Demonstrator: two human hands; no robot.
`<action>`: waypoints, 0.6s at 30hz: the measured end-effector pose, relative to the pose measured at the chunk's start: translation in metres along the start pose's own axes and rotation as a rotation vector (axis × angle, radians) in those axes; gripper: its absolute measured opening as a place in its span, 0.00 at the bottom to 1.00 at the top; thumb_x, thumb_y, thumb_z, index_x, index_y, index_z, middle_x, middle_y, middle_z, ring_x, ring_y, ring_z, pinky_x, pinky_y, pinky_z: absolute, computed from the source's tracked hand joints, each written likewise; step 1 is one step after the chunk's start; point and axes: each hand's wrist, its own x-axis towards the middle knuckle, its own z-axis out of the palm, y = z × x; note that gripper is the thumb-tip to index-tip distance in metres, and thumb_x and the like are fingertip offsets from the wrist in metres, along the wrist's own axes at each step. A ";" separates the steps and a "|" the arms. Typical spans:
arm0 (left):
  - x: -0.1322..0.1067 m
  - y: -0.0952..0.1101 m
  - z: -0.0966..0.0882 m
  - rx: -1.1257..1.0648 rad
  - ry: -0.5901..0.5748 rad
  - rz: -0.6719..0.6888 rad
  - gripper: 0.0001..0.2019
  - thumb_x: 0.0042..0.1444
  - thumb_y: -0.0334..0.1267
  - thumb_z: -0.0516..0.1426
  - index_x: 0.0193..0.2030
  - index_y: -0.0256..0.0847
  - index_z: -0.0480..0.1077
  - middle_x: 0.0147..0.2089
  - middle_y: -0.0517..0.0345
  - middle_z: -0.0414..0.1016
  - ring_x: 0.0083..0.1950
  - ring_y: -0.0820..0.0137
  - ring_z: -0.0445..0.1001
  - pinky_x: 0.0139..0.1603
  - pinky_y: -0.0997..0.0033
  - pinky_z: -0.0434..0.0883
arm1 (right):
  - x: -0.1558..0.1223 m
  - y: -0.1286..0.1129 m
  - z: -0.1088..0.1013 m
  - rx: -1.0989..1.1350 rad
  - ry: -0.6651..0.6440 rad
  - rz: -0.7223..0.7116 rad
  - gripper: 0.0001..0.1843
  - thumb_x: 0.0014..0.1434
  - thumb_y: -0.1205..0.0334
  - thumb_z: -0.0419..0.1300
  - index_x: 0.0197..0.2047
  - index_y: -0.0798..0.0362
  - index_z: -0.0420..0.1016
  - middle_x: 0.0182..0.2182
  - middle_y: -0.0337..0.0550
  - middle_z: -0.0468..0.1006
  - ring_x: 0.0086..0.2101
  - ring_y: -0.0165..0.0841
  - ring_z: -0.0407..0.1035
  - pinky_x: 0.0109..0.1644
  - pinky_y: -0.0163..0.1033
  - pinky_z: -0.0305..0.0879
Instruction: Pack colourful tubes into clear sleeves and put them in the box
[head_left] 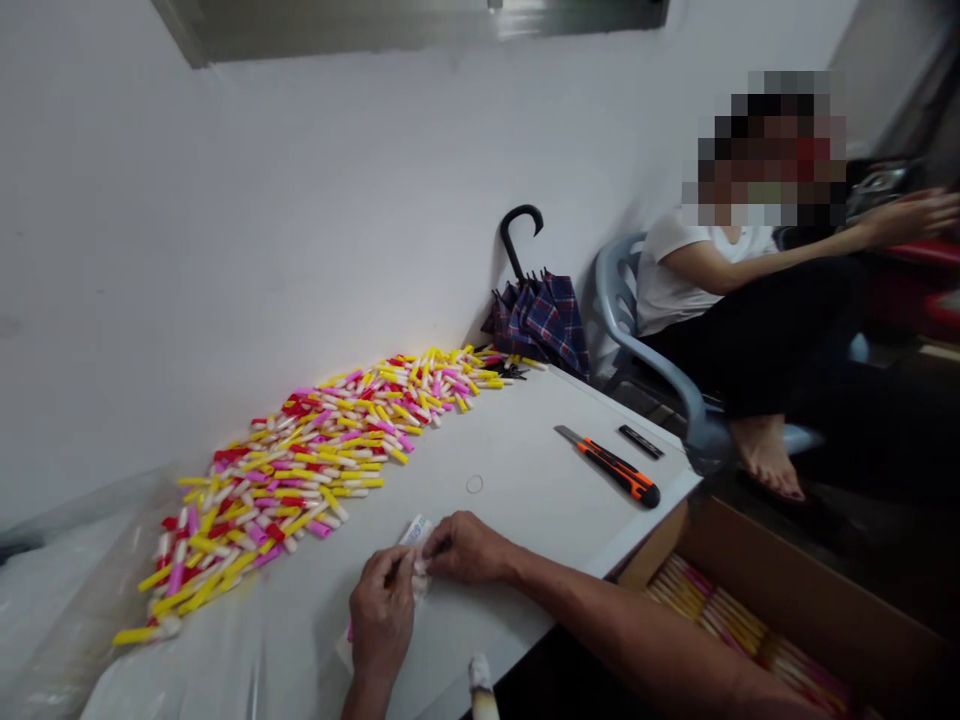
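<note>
Hundreds of yellow, pink and red sticks with white tips (300, 470) are lying in a long curved heap along the wall side of a white table (517, 450), with a clear plastic sheet (67, 590) spreading at the left. The left hand (382, 620) and right hand (465, 548) are working just beside the heap, their curled fingers (442, 545) pressed together and pinching a small white paper piece (414, 532). Further right, a plaid umbrella (536, 310) is leaning on the wall, an orange utility knife (619, 465) is lying near a black strip (641, 441), a cardboard box (795, 590) is holding packed sticks below the table edge, and a seated person (720, 290) is reaching away.
</note>
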 end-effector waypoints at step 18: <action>-0.006 0.002 -0.002 -0.018 -0.007 0.046 0.14 0.66 0.49 0.56 0.38 0.43 0.77 0.36 0.56 0.78 0.37 0.66 0.77 0.40 0.70 0.73 | -0.002 0.000 0.001 0.313 -0.084 0.192 0.17 0.49 0.68 0.65 0.45 0.55 0.78 0.25 0.34 0.78 0.17 0.25 0.68 0.21 0.27 0.60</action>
